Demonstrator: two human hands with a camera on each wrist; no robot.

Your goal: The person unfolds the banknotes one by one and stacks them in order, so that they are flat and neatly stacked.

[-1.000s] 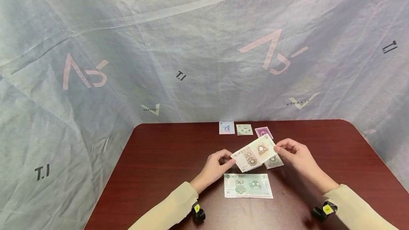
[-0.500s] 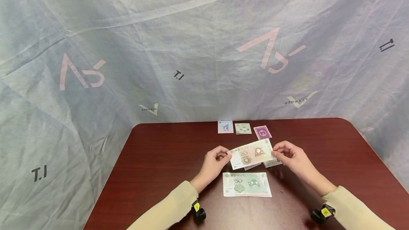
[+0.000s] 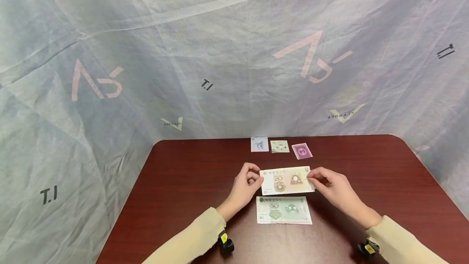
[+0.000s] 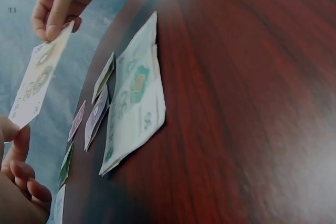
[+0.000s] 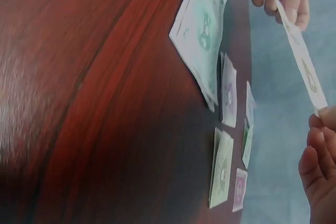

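Cream-and-brown rectangular paper note (image 3: 287, 181), marked 20: flat, raised above the glossy red-brown wood-grained table (image 3: 183, 182). Left hand (image 3: 244, 187): thumb and fingers pinching one short end. Right hand (image 3: 332, 185): likewise pinching the opposite end. Green rectangular paper note (image 3: 283, 210), marked 50: lying on the table, layered at its edges.

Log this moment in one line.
left hand: pinches tan rectangular paper note; right hand: pinches its opposite end; green rectangular paper note: on dark-red table

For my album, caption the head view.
Left hand and right hand hold a 20 note; a green 50 note lies nearer.
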